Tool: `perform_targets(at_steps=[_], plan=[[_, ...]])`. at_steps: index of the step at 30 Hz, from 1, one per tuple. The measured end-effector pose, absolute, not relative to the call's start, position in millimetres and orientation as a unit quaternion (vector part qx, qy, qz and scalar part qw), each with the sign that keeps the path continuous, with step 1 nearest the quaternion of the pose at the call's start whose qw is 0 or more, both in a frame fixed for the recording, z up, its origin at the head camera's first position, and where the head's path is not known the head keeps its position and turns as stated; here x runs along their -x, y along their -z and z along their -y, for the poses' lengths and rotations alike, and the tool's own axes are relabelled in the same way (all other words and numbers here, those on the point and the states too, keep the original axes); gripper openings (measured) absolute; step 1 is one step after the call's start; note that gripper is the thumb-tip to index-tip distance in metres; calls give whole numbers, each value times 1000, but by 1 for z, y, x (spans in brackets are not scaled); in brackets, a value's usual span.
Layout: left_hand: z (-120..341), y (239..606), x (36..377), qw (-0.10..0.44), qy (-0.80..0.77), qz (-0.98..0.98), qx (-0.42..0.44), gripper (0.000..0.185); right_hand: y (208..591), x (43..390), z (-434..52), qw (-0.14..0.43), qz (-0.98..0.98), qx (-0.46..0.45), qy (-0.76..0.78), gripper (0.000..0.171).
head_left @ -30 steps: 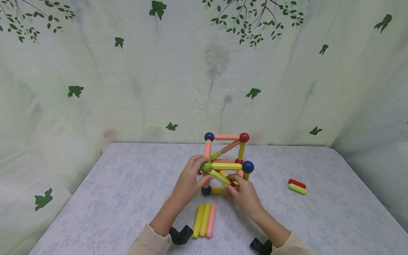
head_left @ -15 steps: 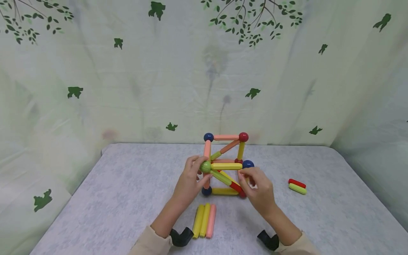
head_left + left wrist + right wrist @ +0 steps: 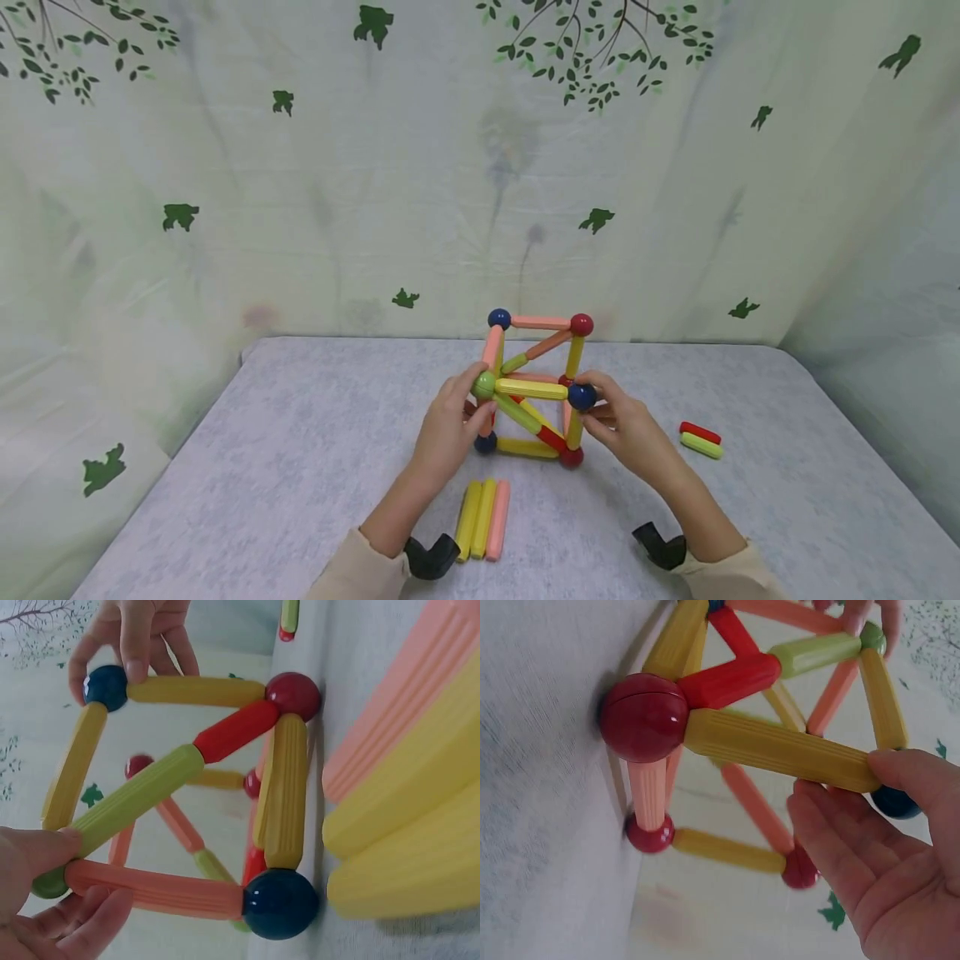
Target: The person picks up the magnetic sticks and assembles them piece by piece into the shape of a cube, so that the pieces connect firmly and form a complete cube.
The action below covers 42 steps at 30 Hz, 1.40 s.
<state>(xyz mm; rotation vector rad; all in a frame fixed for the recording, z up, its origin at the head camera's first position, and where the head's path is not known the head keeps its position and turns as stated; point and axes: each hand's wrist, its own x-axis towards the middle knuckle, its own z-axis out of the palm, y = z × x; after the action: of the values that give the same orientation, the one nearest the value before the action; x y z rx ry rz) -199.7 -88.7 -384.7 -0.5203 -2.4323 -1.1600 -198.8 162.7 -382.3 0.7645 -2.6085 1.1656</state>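
A cube-like frame of magnetic rods and balls stands on the table. My left hand [image 3: 444, 425] holds the green ball [image 3: 484, 384] at its near upper left corner. The right hand [image 3: 628, 427] grips the dark blue ball [image 3: 582, 396] at the near upper right corner, its thumb by the end of the upright yellow rod [image 3: 780, 748]. A yellow rod [image 3: 531, 388] joins these two balls. Across the near face slopes a diagonal, a light green rod [image 3: 139, 801] joined to a red rod [image 3: 236, 731], from the green ball to the lower red ball [image 3: 572, 457].
Two yellow rods [image 3: 476, 518] and a pink rod [image 3: 498, 521] lie side by side in front of the frame. Off to the right are a short red rod [image 3: 700, 432] and a light green rod [image 3: 701, 446]. A leaf-patterned cloth [image 3: 337, 208] hangs behind the grey table [image 3: 262, 467].
My right hand has left the red and green diagonal and moved up and right to the blue ball. The frame has turned slightly, its back shifting right. My left hand stays at the green ball.
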Motion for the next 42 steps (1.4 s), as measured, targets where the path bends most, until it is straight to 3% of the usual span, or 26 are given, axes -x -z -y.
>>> perform_targets(at_steps=[7,15,19,23,26,28,32,37,42], plan=[[97,387,225,186,423,862,209,66,385,189,-140,137,871,-269,-388,62],[94,388,247,121,439,867,201,69,383,182,-115,165,872,-256,-383,57],[87,389,242,167,451,855,194,59,379,184,-120,198,881,-246,-351,52],[77,387,227,247,455,825,227,44,373,191,-138,301,864,-245,-321,45],[67,384,214,249,429,820,286,41,369,201,-155,351,855,-209,-319,43],[61,381,205,223,398,829,325,42,369,207,-166,342,864,-173,-327,46],[54,378,194,180,366,846,345,43,374,216,-182,272,882,-145,-356,49],[56,380,196,191,383,842,327,37,378,219,-188,211,886,-151,-385,49],[68,383,207,203,399,841,304,35,379,217,-182,199,894,-162,-368,53]])
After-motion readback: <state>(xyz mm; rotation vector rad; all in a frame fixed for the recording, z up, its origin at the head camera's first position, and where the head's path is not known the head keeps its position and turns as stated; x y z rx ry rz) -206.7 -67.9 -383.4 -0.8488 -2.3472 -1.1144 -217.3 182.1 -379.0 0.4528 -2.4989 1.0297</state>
